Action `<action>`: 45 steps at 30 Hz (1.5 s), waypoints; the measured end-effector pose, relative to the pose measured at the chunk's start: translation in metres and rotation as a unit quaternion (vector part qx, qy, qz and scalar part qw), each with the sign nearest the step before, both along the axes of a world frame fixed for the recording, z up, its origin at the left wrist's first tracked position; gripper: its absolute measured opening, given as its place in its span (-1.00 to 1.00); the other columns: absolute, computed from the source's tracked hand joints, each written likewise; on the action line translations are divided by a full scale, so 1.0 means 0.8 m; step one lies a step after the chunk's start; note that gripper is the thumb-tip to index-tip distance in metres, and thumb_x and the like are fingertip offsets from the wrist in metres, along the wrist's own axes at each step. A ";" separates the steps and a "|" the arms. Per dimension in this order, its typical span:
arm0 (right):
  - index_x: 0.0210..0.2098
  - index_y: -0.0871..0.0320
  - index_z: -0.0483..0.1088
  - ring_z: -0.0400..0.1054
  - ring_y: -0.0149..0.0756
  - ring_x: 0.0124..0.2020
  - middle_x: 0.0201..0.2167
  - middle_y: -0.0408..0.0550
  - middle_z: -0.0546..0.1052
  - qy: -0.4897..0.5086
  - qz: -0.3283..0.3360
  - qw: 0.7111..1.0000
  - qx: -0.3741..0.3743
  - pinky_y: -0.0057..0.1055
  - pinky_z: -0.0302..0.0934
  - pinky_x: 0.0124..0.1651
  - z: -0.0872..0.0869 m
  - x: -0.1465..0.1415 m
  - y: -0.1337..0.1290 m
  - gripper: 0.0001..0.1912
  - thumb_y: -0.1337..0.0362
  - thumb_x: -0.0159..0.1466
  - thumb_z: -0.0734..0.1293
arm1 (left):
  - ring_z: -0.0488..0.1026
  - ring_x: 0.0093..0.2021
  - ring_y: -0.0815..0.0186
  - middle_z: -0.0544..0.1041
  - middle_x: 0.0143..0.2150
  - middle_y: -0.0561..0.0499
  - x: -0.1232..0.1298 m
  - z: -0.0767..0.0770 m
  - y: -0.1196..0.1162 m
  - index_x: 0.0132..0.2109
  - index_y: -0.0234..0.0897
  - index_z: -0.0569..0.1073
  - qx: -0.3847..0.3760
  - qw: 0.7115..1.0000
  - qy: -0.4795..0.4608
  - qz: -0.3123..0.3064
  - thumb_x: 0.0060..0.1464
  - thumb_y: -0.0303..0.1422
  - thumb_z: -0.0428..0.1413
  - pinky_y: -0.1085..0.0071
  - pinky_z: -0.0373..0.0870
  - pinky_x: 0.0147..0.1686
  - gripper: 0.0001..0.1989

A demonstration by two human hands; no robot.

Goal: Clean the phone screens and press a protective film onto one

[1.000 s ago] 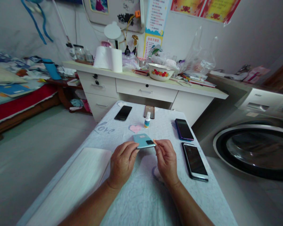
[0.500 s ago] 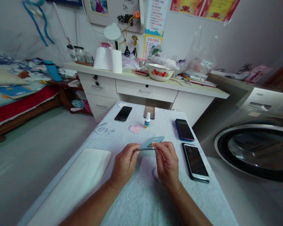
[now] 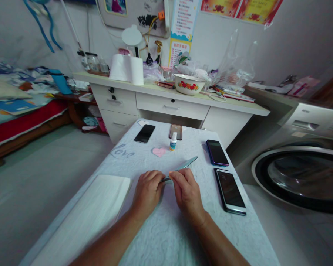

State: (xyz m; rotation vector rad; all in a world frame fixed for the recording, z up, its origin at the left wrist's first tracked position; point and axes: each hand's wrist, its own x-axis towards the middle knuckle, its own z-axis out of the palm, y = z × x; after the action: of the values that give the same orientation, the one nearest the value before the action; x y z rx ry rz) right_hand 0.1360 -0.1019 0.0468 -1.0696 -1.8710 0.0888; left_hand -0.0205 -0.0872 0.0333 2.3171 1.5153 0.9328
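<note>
Above the middle of the table a slim phone [image 3: 188, 162], pale blue on its face, is tilted and seen nearly edge-on. My left hand [image 3: 149, 190] is closed on its left end, thumb below and fingers on top. My right hand [image 3: 187, 194] is pinched at the near edge, close to the left fingertips; whether something small sits between its fingertips is hidden. Beyond the hands a small white spray bottle [image 3: 173, 142] stands upright. A white-framed phone [image 3: 231, 191] and a purple-edged phone [image 3: 217, 152] lie to the right, a black phone [image 3: 145, 133] at far left.
A clear brown-edged phone case [image 3: 175, 130] lies at the table's far end. Along the left edge is a long white folded sheet [image 3: 86, 218]. Behind stands a white desk [image 3: 172, 107] with a flowered bowl [image 3: 189, 84] and paper roll [image 3: 127, 69]. A washing machine [image 3: 302, 125] is at right.
The phone has tipped to a steeper, more edge-on angle, its far end pointing up and right. My right hand has slid left along it, nearer to my left hand.
</note>
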 end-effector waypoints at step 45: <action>-0.06 0.09 0.47 0.30 -0.35 -0.34 -0.32 -0.09 0.37 0.002 -0.028 0.999 -0.026 -0.44 0.25 -0.27 -0.011 0.007 0.015 -0.71 0.43 0.35 0.17 | 0.48 -0.21 0.26 0.55 -0.25 -0.03 -0.010 -0.006 0.000 -0.16 -0.24 0.52 0.018 0.997 -0.072 -0.002 0.21 -0.41 0.05 0.35 0.41 -0.20 -0.85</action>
State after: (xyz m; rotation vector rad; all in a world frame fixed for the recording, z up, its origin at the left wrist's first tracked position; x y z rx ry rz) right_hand 0.1419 -0.0896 0.0384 -1.1555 -1.8425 0.1073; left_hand -0.0284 -0.0870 0.0287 2.2221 1.4466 1.1085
